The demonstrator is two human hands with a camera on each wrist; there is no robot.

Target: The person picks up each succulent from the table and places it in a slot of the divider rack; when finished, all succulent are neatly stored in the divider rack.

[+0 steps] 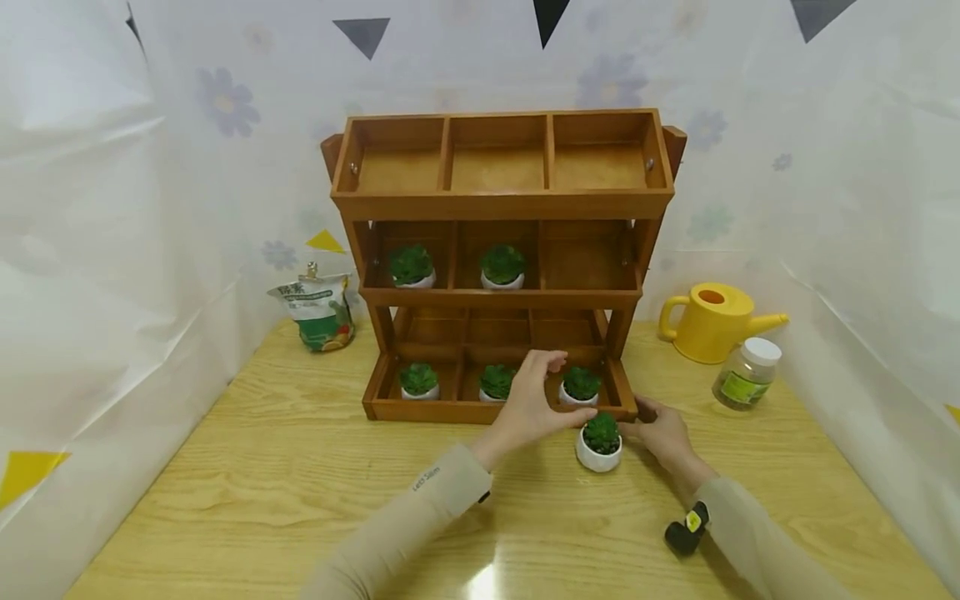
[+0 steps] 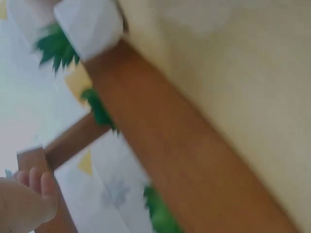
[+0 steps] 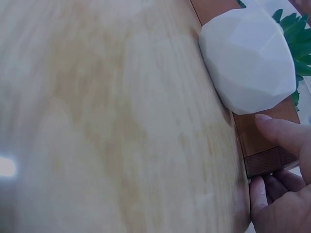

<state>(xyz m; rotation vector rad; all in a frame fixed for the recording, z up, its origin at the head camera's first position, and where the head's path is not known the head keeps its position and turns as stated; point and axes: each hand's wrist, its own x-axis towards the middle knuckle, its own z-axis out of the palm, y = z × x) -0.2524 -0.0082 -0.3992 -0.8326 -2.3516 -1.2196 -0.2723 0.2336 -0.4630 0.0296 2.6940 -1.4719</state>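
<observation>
A small green succulent in a white faceted pot (image 1: 599, 458) stands on the table in front of the wooden shelf (image 1: 504, 297). My left hand (image 1: 527, 412) reaches over the lowest tier with nothing in its grasp; its thumb extends toward this plant and its fingers are above the tier. At the shelf's lower right corner, my right hand (image 1: 663, 435) grips the wood, thumb (image 3: 282, 132) on the front board and fingers round the end. In the lowest tier sit a left succulent (image 1: 419, 379), a middle one (image 1: 496, 381) partly behind my left hand, and a right one (image 1: 581, 383).
Two more potted succulents, left (image 1: 412, 265) and centre (image 1: 502, 265), sit in the middle tier. A yellow watering can (image 1: 708, 325) and a white-lidded jar (image 1: 747, 375) stand to the right. A green-and-white bag (image 1: 318, 312) with a clip stands left of the shelf.
</observation>
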